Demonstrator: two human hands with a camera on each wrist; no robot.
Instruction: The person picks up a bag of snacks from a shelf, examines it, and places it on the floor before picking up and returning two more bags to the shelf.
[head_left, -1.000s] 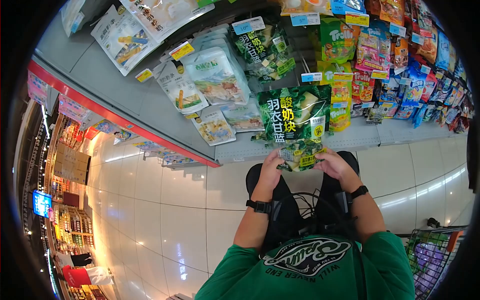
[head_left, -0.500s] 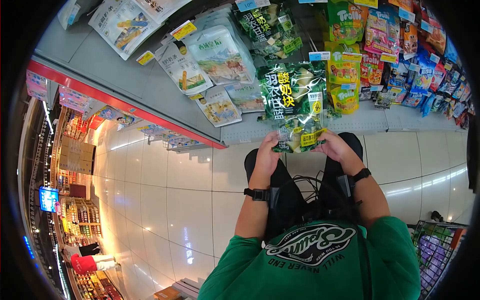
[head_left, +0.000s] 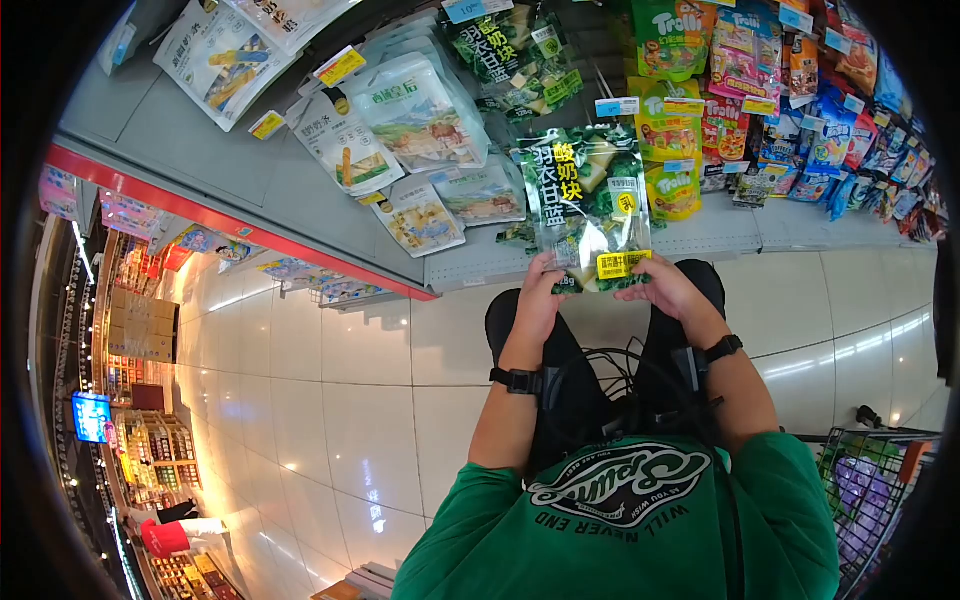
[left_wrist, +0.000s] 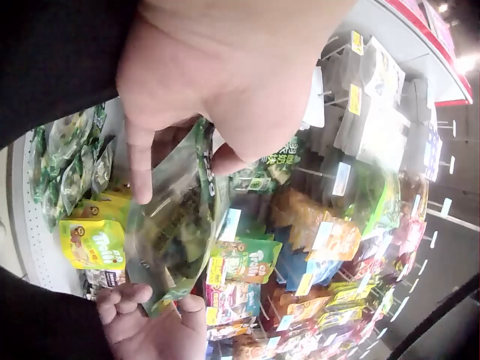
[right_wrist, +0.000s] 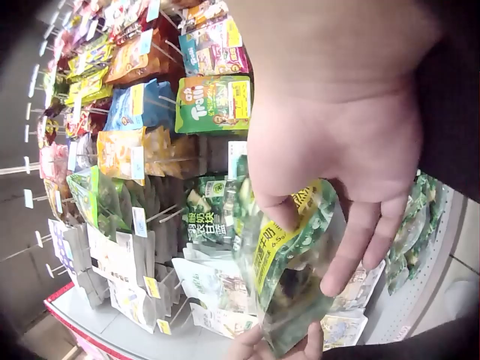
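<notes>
A dark green snack pouch [head_left: 588, 205] with white and yellow lettering is held upright in front of the shelf, its printed front facing the head camera. My left hand [head_left: 538, 300] pinches its lower left corner. At the lower right corner my right hand [head_left: 672, 288] grips it, thumb on the front and fingers behind. Both wrist views show the pouch's clear-windowed back [left_wrist: 176, 225], with the fingers of each hand spread along it. A matching green pouch [head_left: 515, 60] hangs just behind, on the display.
White snack pouches [head_left: 430, 110] hang to the left, Trolli candy bags [head_left: 670, 120] and other sweets to the right. A grey bottom shelf [head_left: 730, 237] runs below them. A wire cart [head_left: 870, 490] stands at lower right. Far left, a person in red [head_left: 165, 537] is in the aisle.
The head view has shifted, so the shelf sits higher in it. Both hands keep hold of the pouch; the right fingers now reach further beneath its lower corner.
</notes>
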